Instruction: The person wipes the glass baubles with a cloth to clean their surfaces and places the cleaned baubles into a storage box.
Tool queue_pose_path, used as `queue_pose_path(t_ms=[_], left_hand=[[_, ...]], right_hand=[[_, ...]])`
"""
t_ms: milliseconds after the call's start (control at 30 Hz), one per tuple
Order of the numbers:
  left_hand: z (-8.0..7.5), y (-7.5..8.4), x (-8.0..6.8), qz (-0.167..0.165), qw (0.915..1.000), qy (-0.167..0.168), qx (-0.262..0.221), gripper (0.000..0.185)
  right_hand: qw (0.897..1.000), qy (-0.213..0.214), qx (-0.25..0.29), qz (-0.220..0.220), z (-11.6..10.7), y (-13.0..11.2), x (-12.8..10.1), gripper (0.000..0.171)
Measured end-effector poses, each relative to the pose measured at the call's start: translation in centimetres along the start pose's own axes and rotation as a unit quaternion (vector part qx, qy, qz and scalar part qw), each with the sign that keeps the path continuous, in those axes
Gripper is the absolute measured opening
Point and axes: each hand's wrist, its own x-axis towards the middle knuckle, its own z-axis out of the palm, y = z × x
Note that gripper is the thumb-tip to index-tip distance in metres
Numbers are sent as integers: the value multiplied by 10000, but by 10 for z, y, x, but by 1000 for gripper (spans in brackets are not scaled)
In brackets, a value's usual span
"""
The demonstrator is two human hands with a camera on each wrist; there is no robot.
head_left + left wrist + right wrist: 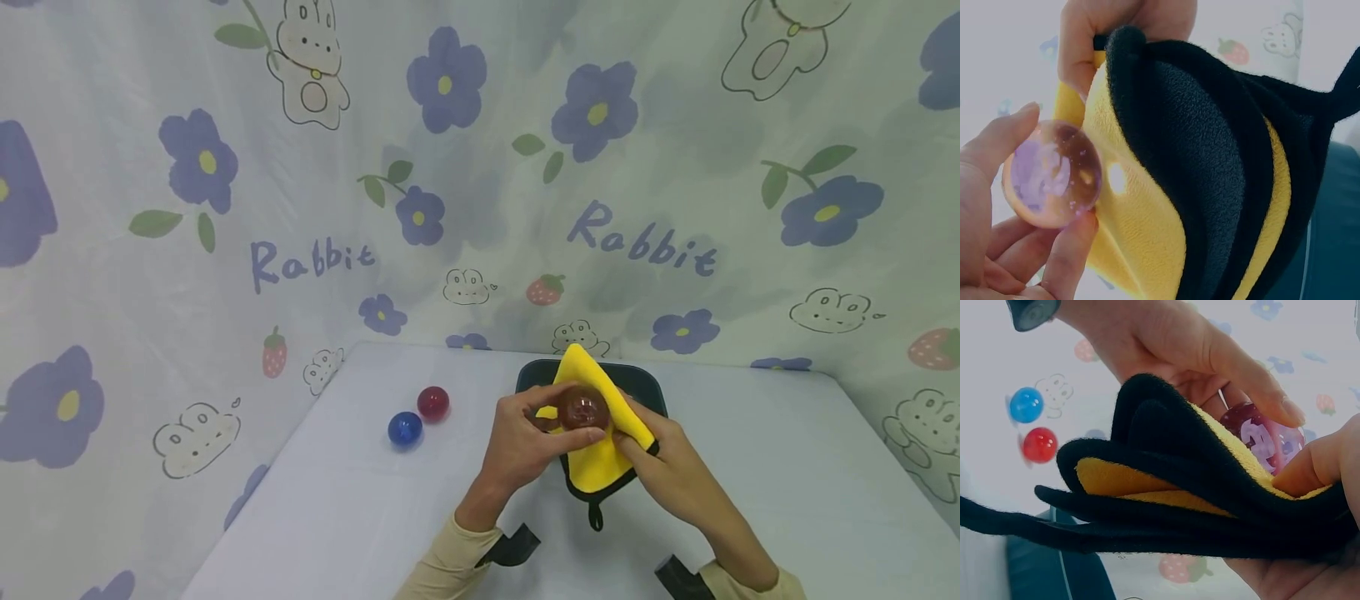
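The left hand [525, 442] and the right hand [667, 467], nearest the head camera, met above the white table [787, 500]. Behind them hung the large flowered curtain [480, 167] printed with rabbits and the word "Rabbit". A dark tray [652, 387] sat on the table just behind the hands, mostly hidden by them. The right hand gripped a folded yellow cloth [600, 467] with black edging, its fingers and thumb curled round the folds, and the yellow face lay against the ball. The left hand pinched a clear brownish ball [582, 408] between its thumb [997, 147] and fingertips [1069, 250], holding it up off the table and touching the cloth. Well to the left, a red ball [432, 403] and a blue ball [405, 428] rested on the table, just beside each other.
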Motion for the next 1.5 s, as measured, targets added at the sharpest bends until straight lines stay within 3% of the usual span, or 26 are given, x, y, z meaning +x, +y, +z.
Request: queue_pose_path(t_ms=[233,500,667,1000,1267,1500], left_hand=[[1,-1,1,122,9995,264,-73,47],[0,2,2,-57,9985,506,-210,49],[-1,2,3,-314,9984,435,-163,53],[-6,-2,5,-518,9971,307,463,61],[-8,-3,5,-736,9958,77,535,59],[-9,-3,4,-602,9961,-245,589,48]], right_hand=[[10000,-42,25,55,1,-2,0,51],[9999,-62,44,136,4,-6,-3,50],[9998,44,-87,183,2,-11,-4,55],[9986,182,-482,-117,0,-14,-7,58],[9953,475,-645,-550,2,-17,-10,60],[9874,551,-962,-1132,4,-13,-9,69]])
